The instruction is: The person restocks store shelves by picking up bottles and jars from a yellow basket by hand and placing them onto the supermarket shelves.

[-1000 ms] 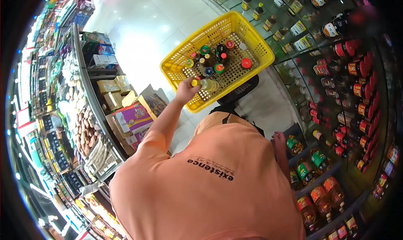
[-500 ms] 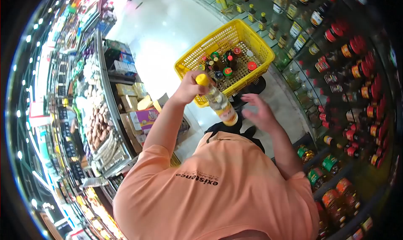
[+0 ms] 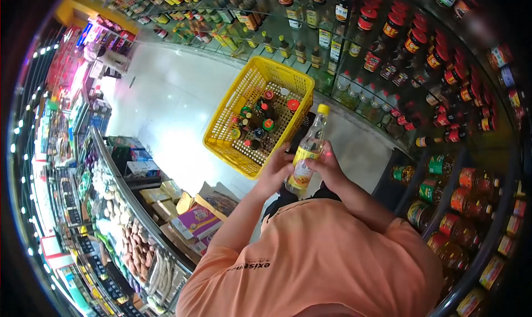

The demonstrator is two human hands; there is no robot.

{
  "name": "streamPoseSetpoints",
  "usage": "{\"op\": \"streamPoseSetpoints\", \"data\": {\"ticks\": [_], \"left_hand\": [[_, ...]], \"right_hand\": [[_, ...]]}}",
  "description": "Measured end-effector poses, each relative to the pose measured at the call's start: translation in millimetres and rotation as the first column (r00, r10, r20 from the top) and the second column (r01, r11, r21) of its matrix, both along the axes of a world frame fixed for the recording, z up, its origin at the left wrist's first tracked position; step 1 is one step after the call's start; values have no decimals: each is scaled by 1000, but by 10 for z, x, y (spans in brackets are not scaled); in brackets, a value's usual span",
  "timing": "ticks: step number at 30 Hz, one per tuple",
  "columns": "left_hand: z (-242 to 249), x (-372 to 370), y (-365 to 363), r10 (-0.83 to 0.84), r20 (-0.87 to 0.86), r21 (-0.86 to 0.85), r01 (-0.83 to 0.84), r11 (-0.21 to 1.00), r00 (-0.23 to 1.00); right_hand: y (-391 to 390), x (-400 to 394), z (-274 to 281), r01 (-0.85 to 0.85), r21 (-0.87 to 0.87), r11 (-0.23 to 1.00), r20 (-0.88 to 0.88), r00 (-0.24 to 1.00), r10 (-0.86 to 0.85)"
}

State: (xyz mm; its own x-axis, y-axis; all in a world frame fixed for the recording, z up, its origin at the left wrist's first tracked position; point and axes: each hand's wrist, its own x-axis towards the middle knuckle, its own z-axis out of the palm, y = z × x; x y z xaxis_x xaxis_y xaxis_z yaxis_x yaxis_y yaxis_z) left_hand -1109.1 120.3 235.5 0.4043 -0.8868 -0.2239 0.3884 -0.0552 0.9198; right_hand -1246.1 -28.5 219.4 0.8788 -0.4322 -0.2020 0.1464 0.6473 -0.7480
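A clear glass bottle (image 3: 308, 155) with a yellow cap and a yellow-and-white label stands nearly upright in front of my chest, its label facing me. My left hand (image 3: 277, 170) grips its lower left side. On the other side, my right hand (image 3: 329, 166) holds it with the thumb across the label. Just beyond the hands, a yellow plastic basket (image 3: 224, 142) rests near the floor, holding several dark bottles with red, green and dark caps (image 3: 268, 124) at its middle.
Glass shelves (image 3: 354, 42) of sauce bottles and red-lidded jars run along the back and right. Large oil bottles (image 3: 463, 202) fill a rack at the lower right. At the left are a vegetable display (image 3: 138, 248) and cardboard boxes (image 3: 200, 220).
The bottle has turned so its cap points up and its label faces me. My right hand has closed on it, and my left hand has moved from its neck to its lower part. The view has swung right.
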Motion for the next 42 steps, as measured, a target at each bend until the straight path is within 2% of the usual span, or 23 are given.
{"op": "streamPoseSetpoints", "data": {"ticks": [2,4,6,10,12,13,14,16,19,21,22,24,26,28,30,31,32,34,36,38,39,41,42], "left_hand": [[0,-21,260,-79,19,-21,80,997,997],[13,43,500,-104,-32,54,106,993,994],[-71,155,668,-36,-216,-22,32,999,976],[-127,548,932,-13,-254,-8,11,1000,967],[-201,752,1060,-53,-253,8,56,998,966],[-238,825,1101,-62,-145,3,63,998,988],[-270,914,1096,-71,-30,-5,71,997,997],[-323,1034,1081,-107,-48,5,107,994,993],[-405,1222,864,-195,92,38,192,981,976],[-412,1316,633,-277,351,97,260,961,894],[-435,1349,513,-282,351,98,265,959,893],[-528,1394,256,-328,526,241,233,942,785],[-720,1418,86,-266,578,247,145,958,772],[-1046,1514,56,-114,412,254,6,967,904],[-1289,1575,141,-26,454,232,-90,968,891],[-1460,1611,232,31,442,209,-137,968,896],[-1514,1628,323,46,460,272,-190,943,887],[-1594,1606,487,102,485,389,-319,864,869],[-1683,1538,645,148,498,445,-398,802,854],[-1827,1437,832,298,478,495,-533,686,826],[-1917,1357,942,304,480,499,-541,677,823],[-2011,1190,1039,501,418,532,-651,541,758],[-2017,1103,1048,512,420,536,-660,527,750]], "right_hand": [[66,187,92,102,-49,994,3,995,-102],[189,382,107,135,-50,990,19,991,-134],[329,570,196,124,-51,991,30,992,-123],[519,841,302,160,-160,974,62,986,-152],[511,861,428,71,-181,981,-188,977,-105],[536,900,551,127,-252,959,-84,985,-153],[478,914,542,140,-262,955,-85,982,-168],[313,801,489,14,-258,966,-328,939,-102],[165,666,377,46,-279,959,-361,920,-150],[23,576,257,71,-227,971,-300,944,-140],[-66,562,200,77,-226,971,-299,943,-144],[-294,538,46,109,-337,935,-293,932,-214],[-648,533,-127,175,-390,904,-246,926,-285],[-1115,511,-354,243,-437,866,-190,916,-353],[-1654,440,-622,95,-779,619,-336,771,-541],[-1898,447,-728,104,-836,540,-306,727,-614],[-2135,480,-790,107,-832,544,-305,731,-610],[-2608,587,-872,167,-919,358,-171,649,-741],[-3054,716,-980,129,-927,353,-205,615,-762],[-3517,825,-1427,104,-971,216,-123,555,-823],[-3620,911,-1386,113,-939,325,-211,555,-805],[-3897,1053,-1513,95,-945,312,-208,561,-801],[-4024,1127,-1599,79,-952,295,-202,560,-804]]}}
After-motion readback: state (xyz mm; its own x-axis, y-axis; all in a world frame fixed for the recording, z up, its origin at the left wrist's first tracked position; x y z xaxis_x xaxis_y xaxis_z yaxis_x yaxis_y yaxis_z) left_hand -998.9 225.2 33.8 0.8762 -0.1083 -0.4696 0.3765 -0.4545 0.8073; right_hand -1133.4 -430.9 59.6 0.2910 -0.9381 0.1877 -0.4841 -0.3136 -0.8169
